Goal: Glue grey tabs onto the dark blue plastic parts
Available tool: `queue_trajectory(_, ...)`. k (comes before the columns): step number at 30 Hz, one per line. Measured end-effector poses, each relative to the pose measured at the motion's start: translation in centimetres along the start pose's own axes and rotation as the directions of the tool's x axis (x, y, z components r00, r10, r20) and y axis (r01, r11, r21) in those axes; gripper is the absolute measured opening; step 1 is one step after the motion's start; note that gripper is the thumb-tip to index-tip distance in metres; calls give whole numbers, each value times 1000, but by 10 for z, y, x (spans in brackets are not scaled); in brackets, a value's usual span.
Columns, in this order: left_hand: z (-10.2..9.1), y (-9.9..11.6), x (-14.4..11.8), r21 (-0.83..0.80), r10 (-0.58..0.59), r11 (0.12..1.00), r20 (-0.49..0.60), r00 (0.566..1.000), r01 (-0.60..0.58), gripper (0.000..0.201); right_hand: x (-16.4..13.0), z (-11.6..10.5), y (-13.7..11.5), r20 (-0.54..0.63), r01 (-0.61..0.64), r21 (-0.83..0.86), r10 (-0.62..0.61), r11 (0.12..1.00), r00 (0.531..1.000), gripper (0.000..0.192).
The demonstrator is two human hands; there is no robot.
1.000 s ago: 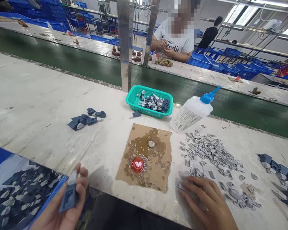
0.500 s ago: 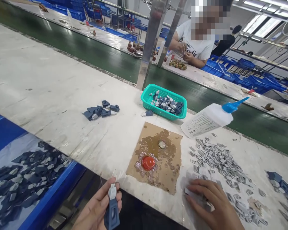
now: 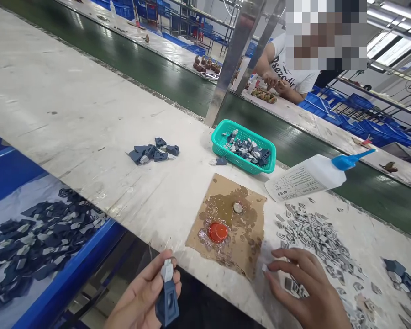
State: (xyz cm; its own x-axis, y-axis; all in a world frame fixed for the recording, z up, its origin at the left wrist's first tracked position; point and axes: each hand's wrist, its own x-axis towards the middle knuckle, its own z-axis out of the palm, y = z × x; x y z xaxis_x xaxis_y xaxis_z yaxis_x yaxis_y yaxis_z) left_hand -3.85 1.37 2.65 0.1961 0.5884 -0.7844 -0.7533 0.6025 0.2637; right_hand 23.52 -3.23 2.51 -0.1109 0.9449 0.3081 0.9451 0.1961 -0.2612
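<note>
The left hand [image 3: 140, 299] holds a dark blue plastic piece [image 3: 166, 307] with a pale grey tip [image 3: 166, 269] upright at the near edge of the bench [image 3: 71, 109], fingers clamped on it from both sides. The right hand [image 3: 303, 292] lies spread on the bench, fingers apart and pressing down among the small grey clips [image 3: 315, 235], one or two of them showing under the fingertips; whether it has one pinched yet I cannot tell.

Just left of that hand sits a stained cardboard square [image 3: 231, 226] with a red cap [image 3: 218, 231] and a small metal cap [image 3: 238, 208] in a shiny puddle. Behind it lie a squeeze bottle [image 3: 311, 176] on its side and a teal basket [image 3: 243, 146] of finished-looking pieces. A blue crate [image 3: 55, 288] of loose dark parts stands below the bench on the left.

To do this well, I'd say slide a single clip free of the heap rather than scooping several, turn it the right way round before lifting, and keep the blue piece steady and tip-up so the two meet squarely. Mind the wet patch on the cardboard.
</note>
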Motion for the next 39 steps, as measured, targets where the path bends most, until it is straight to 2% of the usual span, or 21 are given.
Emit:
queue_trajectory(3,-5,-4,1,-73,26,997,126,992,-17,28,39,-6,-18,-38,140,27,-139,990,990,6)
queue_trajectory(6,-10,-7,2,-125,57,992,254,965,-26,18,72,-2,-33,4,157,108,-158,982,987,3)
queue_trajectory(10,-15,-9,-1,-163,32,987,243,969,8,24,94,10,-37,86,164,175,-182,971,980,6)
queue_trajectory(17,-16,-7,-1,-204,21,979,196,980,20,32,98,16,-36,170,185,173,-215,967,962,6)
queue_trajectory(21,-11,-5,-4,-113,-15,993,155,988,32,31,98,16,-37,167,194,146,-218,970,962,5)
queue_trajectory(25,-8,-4,-7,-17,0,1000,150,989,2,28,97,14,-39,158,202,145,-224,969,962,5)
queue_trajectory(33,-2,-11,-6,83,50,994,175,983,-66,28,95,8,-41,37,159,163,-167,974,985,4)
queue_trajectory(39,4,-23,-1,205,166,957,199,966,-206,25,84,4,-53,-39,125,184,-120,975,992,1)
